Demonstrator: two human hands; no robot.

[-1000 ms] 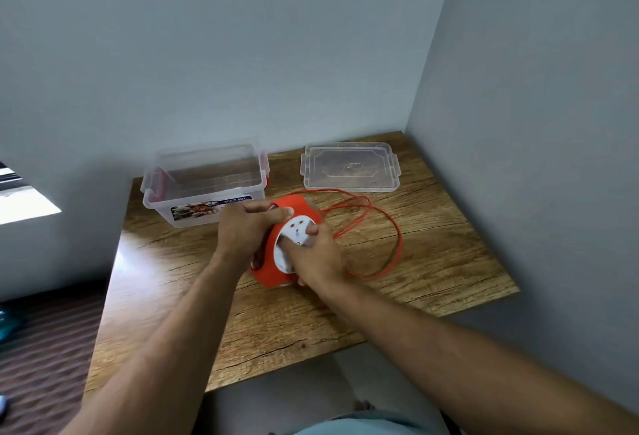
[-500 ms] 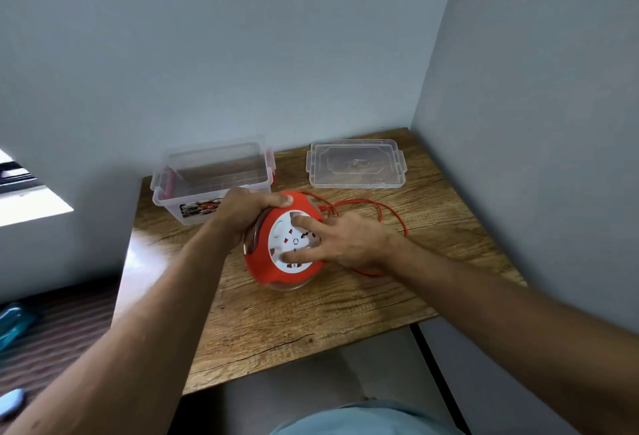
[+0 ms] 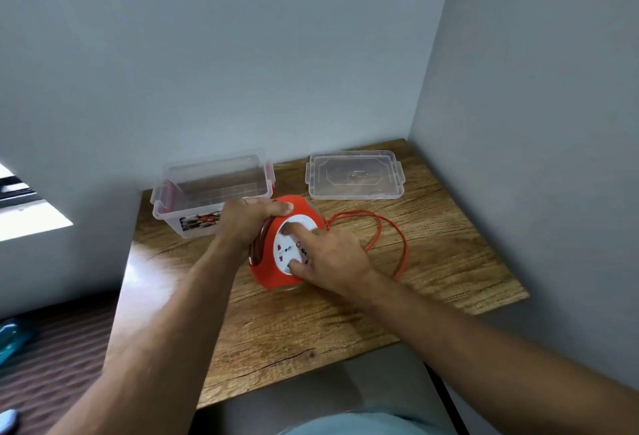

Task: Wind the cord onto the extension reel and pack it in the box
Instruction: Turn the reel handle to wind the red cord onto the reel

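From the head view, we're looking down on a wooden table (image 3: pixel 432 261) pushed into the corner of two grey walls, and all the action sits near its middle. The orange extension reel (image 3: pixel 276 272) stands tipped on its edge on the tabletop, white socket face (image 3: pixel 290 244) turned up toward the camera. The left hand (image 3: pixel 249 223) is clamped over the reel's top left rim, fingers curled round the back, thumb lying across the orange front edge: a firm closed grip on the reel. The right hand (image 3: pixel 332 258) is pressed onto the white socket face, fingers spread, one fingertip at the top of the disc and another down at its lower edge; it is bearing on the face rather than wrapped round anything, though whether a finger hooks into a recess there is hard to make out. The orange cord (image 3: pixel 403 248) trails out from behind the reel on its right side and lies in a loose loop on the wood, reaching toward the table's right edge. At the back left corner stands the clear plastic box (image 3: pixel 179 216), open, with red side clips and a printed label on its front, just behind the left hand. Its clear lid (image 3: pixel 356 175) lies flat near the back right corner, apart from the box.
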